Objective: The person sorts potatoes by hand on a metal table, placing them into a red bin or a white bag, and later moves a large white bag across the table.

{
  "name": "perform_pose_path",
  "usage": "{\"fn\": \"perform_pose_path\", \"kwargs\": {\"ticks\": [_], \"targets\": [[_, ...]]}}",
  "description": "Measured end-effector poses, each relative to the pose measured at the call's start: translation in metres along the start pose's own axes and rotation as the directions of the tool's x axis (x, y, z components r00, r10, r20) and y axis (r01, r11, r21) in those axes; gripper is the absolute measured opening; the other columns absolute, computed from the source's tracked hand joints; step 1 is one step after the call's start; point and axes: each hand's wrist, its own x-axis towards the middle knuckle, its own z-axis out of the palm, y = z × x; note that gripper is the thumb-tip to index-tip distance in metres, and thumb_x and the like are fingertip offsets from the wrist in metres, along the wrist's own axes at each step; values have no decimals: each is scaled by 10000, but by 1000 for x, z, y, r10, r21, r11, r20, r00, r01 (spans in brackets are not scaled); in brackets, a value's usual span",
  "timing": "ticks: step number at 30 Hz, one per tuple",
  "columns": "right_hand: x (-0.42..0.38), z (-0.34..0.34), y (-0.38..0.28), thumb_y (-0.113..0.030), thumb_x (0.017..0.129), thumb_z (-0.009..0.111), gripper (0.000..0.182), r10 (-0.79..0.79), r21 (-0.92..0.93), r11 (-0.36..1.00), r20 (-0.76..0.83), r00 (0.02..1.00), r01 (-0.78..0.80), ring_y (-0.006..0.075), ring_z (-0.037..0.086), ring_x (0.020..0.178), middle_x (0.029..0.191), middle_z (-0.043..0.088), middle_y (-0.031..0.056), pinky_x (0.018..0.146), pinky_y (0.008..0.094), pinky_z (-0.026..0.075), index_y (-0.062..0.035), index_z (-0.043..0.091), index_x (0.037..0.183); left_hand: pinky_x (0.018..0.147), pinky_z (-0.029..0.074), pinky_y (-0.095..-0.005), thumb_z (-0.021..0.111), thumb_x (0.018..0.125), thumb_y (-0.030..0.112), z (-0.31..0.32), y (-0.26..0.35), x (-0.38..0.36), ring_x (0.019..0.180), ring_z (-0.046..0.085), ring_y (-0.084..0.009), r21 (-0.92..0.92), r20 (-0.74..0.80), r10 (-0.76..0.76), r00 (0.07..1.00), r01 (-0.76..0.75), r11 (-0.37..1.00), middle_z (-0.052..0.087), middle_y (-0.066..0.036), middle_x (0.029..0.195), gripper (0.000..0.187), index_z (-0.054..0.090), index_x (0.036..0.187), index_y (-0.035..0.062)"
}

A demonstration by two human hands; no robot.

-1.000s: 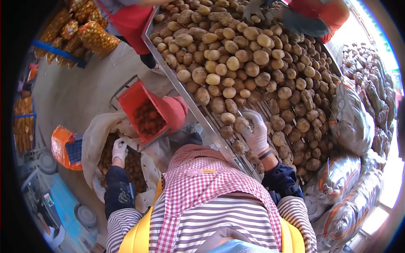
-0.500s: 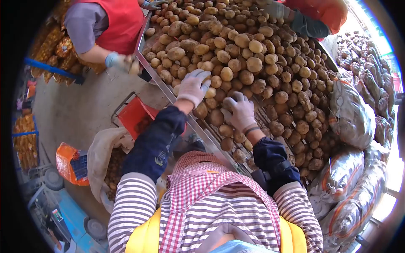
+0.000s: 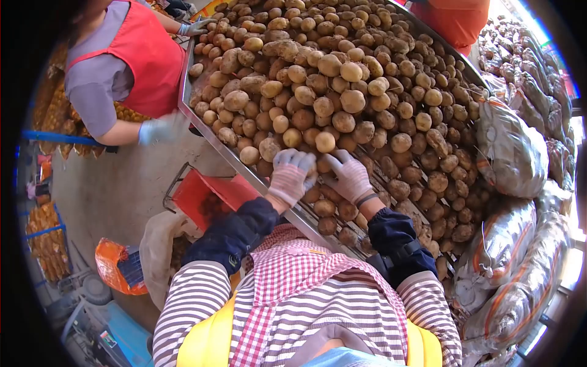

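Note:
Many potatoes point(image 3: 299, 92) are heaped on a slatted metal table point(image 3: 229, 156) in front of me. My left hand point(image 3: 291, 175), in a pale glove, is near the table's metal rim, its fingers curled down among the potatoes. Close to its right, my right hand point(image 3: 348, 177), also gloved, has bent fingers on the heap. A potato shows partly between the two hands. What lies under the fingers of either hand is hidden, so I cannot make out a hold.
A co-worker in a red apron point(image 3: 153, 64) stands at the left. Below the rim are a red container point(image 3: 223, 192) and a whitish sack point(image 3: 160, 244). Filled sacks point(image 3: 510, 150) line the right side. Another person's red clothing point(image 3: 455, 21) shows at the top.
My left hand has moved right and down, closer to my right hand. My right hand has shifted slightly down. The left co-worker's gloved hand has moved down and left, and more of their body shows.

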Motion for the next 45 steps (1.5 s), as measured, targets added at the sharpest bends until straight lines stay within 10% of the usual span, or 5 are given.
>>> {"fn": "perform_pose_path", "kwargs": {"ticks": [11,20,34,37,45], "targets": [[-9,-48,-4,-92,923,607,396,575,929,-325,341,743,-175,132,585,738,985,670,25,652,283,527,-112,496,1303,925,514,-463,748,889,230,-40,-116,83,1058,640,-364,-321,-149,-474,868,411,853,642,-162,1205,246,669,1070,85],[72,-7,-56,-253,831,831,388,54,205,975,129,990,-80,330,660,986,1073,622,128,820,422,569,-143,677,1169,1024,534,-473,745,857,546,-42,-108,148,1234,654,-355,382,507,-536,675,381,842,661,-172,1358,612,697,1297,123],[62,-14,-134,-160,1001,663,162,228,931,-53,364,903,-362,245,637,951,1030,651,112,839,411,540,-67,627,1129,940,588,-591,514,998,608,-88,-48,-40,1164,684,-358,-346,797,-96,597,320,-882,616,-206,1390,701,555,1369,15],[67,-5,-141,-332,1007,614,272,-316,346,889,-7,949,299,275,581,1177,1290,623,94,1056,511,411,-141,641,1198,1065,497,-622,534,963,607,-76,-47,-70,1295,609,-342,-169,681,12,733,173,-970,587,-181,1438,723,525,1434,58],[132,31,-96,-173,881,697,349,-99,280,949,-167,981,143,367,547,1237,1354,606,120,1065,518,417,-174,669,1229,804,595,-619,656,890,637,-97,-83,-168,1160,653,-479,-239,642,-166,749,-10,-971,635,-187,1377,655,604,1408,241]]}}
